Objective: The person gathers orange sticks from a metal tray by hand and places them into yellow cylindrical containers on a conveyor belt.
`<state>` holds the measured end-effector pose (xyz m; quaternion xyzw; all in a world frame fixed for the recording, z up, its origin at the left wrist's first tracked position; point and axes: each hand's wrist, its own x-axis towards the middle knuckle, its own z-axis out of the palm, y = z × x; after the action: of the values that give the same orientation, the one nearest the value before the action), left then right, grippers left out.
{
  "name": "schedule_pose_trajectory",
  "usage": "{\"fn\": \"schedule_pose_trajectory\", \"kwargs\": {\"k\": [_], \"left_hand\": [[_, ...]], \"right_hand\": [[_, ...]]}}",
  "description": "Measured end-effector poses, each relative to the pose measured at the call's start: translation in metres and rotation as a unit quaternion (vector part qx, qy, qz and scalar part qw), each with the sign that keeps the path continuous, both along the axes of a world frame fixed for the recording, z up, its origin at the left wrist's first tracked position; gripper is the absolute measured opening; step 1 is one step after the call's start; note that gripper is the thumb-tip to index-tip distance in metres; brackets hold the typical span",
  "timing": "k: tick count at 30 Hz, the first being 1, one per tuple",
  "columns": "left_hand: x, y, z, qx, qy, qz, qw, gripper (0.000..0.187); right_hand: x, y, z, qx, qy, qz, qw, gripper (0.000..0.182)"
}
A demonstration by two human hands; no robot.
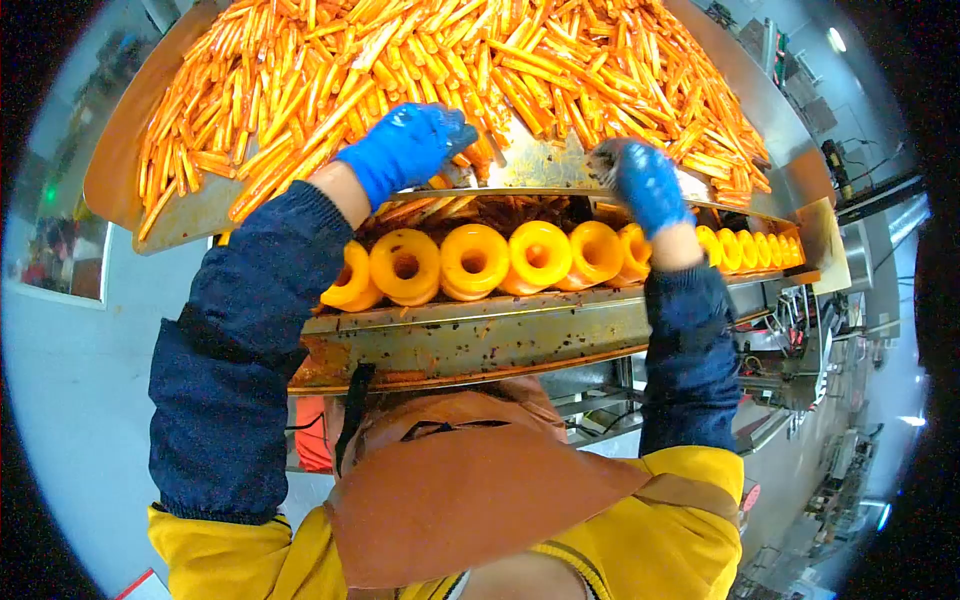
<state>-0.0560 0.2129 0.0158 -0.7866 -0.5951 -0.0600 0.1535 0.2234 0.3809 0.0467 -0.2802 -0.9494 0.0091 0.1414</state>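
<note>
Nearest you, a brown apron (470, 480) over yellow sleeves, then a rusty, spattered metal rail (470, 340). Above it runs a row of glossy yellow rollers (475, 262), round with hollow centres. Your left hand (405, 148), in a wet blue glove, lies curled among the sticks (400, 60), its grip hidden. Your right hand (645, 185) pinches narrowly at the steel tray (540, 165) edge. The slick orange sticks heap the tray beyond.
</note>
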Motion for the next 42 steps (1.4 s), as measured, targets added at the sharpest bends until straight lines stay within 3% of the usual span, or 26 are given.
{"fn": "schedule_pose_trajectory", "kwargs": {"k": [1,2,6,8,10,11,13,15,16,17,19,20,22,23,25,26,28,29,30,33,34,36,37,39,41,42], "left_hand": [[-0.004,-0.002,-0.002,0.031,0.004,-0.005,1.000,0.024],[-0.002,-0.008,0.008,-0.044,-0.026,0.038,0.998,0.025],[-0.013,-0.027,0.006,0.056,-0.099,0.036,0.993,0.029],[-0.014,-0.032,0.009,0.151,-0.220,0.085,0.960,0.030],[-0.005,-0.042,0.025,0.174,-0.408,0.129,0.887,0.028],[0.004,-0.048,0.025,0.173,-0.407,0.129,0.887,0.028],[0.022,-0.060,0.025,0.068,-0.708,0.083,0.698,0.021],[0.039,-0.070,0.010,-0.060,-0.651,0.090,0.752,0.022],[0.046,-0.072,-0.025,-0.083,-0.753,-0.014,0.653,0.022],[0.056,-0.078,-0.035,-0.114,-0.685,0.030,0.719,0.027],[0.072,-0.086,-0.035,-0.159,-0.613,0.081,0.770,0.041],[0.072,-0.086,-0.040,-0.158,-0.613,0.080,0.770,0.041],[0.071,-0.089,-0.048,-0.018,-0.719,-0.008,0.695,0.043],[0.065,-0.093,-0.044,-0.024,-0.741,0.008,0.671,0.044],[0.047,-0.105,-0.031,0.039,-0.648,0.052,0.759,0.042],[0.033,-0.111,-0.027,0.079,-0.565,0.071,0.818,0.039],[0.024,-0.128,0.004,0.093,-0.437,0.147,0.882,0.031],[0.016,-0.133,0.002,0.092,-0.437,0.146,0.883,0.031],[0.003,-0.138,0.000,0.129,-0.393,0.154,0.897,0.030],[-0.028,-0.154,-0.008,0.173,-0.303,0.176,0.920,0.030],[-0.035,-0.158,-0.008,0.183,-0.256,0.191,0.930,0.030],[-0.047,-0.166,-0.011,0.199,-0.231,0.217,0.927,0.032],[-0.053,-0.171,-0.014,0.213,-0.208,0.241,0.924,0.033],[-0.066,-0.174,-0.028,0.227,-0.199,0.246,0.921,0.033],[-0.073,-0.176,-0.035,0.204,-0.207,0.263,0.920,0.033],[-0.076,-0.175,-0.040,0.215,-0.194,0.257,0.922,0.032]], "right_hand": [[-0.003,0.007,0.018,0.019,-0.035,-0.097,0.994,0.023],[-0.002,0.044,0.008,0.099,-0.148,-0.107,0.978,0.031],[-0.007,0.090,-0.014,0.064,-0.179,-0.094,0.977,0.038],[-0.008,0.084,-0.004,0.066,-0.242,-0.036,0.967,0.039],[-0.009,0.072,0.007,0.063,-0.258,-0.035,0.963,0.037],[-0.009,0.068,0.009,0.061,-0.275,-0.036,0.959,0.036],[-0.008,0.069,0.004,0.045,-0.271,-0.045,0.960,0.033],[-0.003,0.079,-0.007,0.031,-0.231,-0.071,0.970,0.034],[-0.003,0.076,-0.006,0.031,-0.229,-0.071,0.970,0.034],[-0.003,0.072,-0.005,0.030,-0.232,-0.063,0.970,0.034],[0.001,0.061,0.001,0.032,-0.235,-0.055,0.970,0.034],[0.006,0.056,0.004,0.046,-0.177,-0.075,0.980,0.035],[0.024,0.039,0.009,0.082,-0.014,-0.094,0.992,0.041],[0.029,0.034,0.014,0.103,0.017,-0.118,0.988,0.044],[0.045,0.028,0.012,0.042,0.187,-0.114,0.975,0.035],[0.053,0.020,0.010,0.043,0.188,-0.115,0.974,0.035],[0.065,-0.007,0.007,-0.270,0.385,-0.102,0.877,0.025],[0.062,-0.023,-0.004,-0.310,0.445,-0.076,0.837,0.017],[0.063,-0.039,-0.012,-0.370,0.434,-0.083,0.817,0.017],[0.058,-0.055,-0.048,-0.432,0.271,-0.153,0.846,0.013],[0.058,-0.053,-0.058,-0.432,0.272,-0.153,0.846,0.013],[0.056,-0.049,-0.075,-0.301,0.354,-0.098,0.880,0.012],[0.046,-0.060,-0.062,-0.303,0.353,-0.096,0.880,0.012],[0.018,-0.090,-0.038,-0.427,0.450,-0.082,0.780,0.011],[-0.008,-0.117,-0.039,-0.486,0.424,-0.012,0.764,0.014],[-0.023,-0.123,-0.057,-0.475,0.399,0.016,0.784,0.016]]}}
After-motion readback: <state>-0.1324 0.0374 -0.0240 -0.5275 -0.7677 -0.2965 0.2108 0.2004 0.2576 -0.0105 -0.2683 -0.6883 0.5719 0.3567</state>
